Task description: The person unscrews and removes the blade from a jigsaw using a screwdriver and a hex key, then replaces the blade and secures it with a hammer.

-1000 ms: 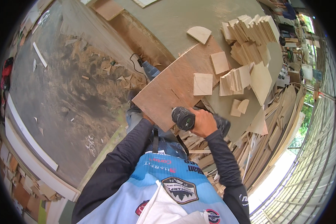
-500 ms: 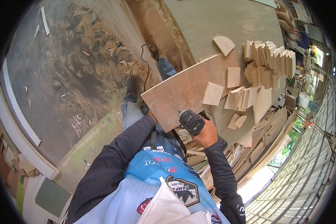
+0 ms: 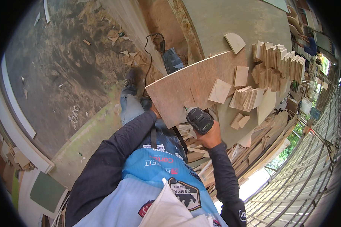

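Observation:
My right hand (image 3: 209, 137) is closed around the grip of a black cordless drill (image 3: 199, 121). The drill's nose points toward the near part of a curved-edged plywood board (image 3: 182, 89); whether the bit touches the wood I cannot make out. At the board's near left edge is my left hand (image 3: 154, 110), closed on that edge with its fingers mostly hidden by it. Square plywood pieces (image 3: 219, 91) and a quarter-round piece (image 3: 235, 42) lie on or against the board's far right side.
Stacks of thin plywood pieces (image 3: 276, 64) stand on the greenish worktable (image 3: 231, 15) to the right. Wood offcuts (image 3: 269, 136) pile up below it. A corded power tool (image 3: 172, 60) sits beyond the board. Sawdust and scraps cover the floor (image 3: 83, 68). Another person (image 3: 310, 46) is far right.
The drill has tilted a little, so more of its nose shows beside the board. My view has shifted slightly; the left hand stays at the board's edge.

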The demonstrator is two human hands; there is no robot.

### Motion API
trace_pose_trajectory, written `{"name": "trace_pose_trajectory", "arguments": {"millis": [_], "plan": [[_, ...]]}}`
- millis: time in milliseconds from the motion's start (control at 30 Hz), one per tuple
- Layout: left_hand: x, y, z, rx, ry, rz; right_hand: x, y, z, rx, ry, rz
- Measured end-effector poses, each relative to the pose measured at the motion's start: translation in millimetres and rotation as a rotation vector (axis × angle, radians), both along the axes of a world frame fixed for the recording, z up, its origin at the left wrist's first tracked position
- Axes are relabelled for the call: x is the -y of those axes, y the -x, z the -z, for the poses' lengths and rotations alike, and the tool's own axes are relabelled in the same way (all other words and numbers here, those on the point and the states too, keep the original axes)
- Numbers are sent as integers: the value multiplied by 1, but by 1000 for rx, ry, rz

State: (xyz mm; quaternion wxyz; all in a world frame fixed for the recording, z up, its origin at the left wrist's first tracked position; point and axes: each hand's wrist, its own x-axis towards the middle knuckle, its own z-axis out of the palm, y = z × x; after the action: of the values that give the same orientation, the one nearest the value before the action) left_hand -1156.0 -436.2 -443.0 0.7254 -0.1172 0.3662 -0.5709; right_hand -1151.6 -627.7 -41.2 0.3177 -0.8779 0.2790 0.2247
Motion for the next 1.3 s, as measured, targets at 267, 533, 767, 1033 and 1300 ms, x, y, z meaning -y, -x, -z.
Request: {"name": "trace_pose_trajectory", "arguments": {"millis": [267,533,767,1033,1300], "plan": [[24,-43,-105,-177,-304,160,36,-66,-30,-329,184,-556],[28,-37,-105,-96,-328,244,44,-79,-33,-370,168,-504],[21,-14,-81,-130,-65,59,24,0,-4,-138,30,-148],[3,-7,-64,-181,22,61,-14,17,-8,-141,-36,99],[3,-16,-71,-257,23,23,-17,15,-13,-114,22,123]]}}
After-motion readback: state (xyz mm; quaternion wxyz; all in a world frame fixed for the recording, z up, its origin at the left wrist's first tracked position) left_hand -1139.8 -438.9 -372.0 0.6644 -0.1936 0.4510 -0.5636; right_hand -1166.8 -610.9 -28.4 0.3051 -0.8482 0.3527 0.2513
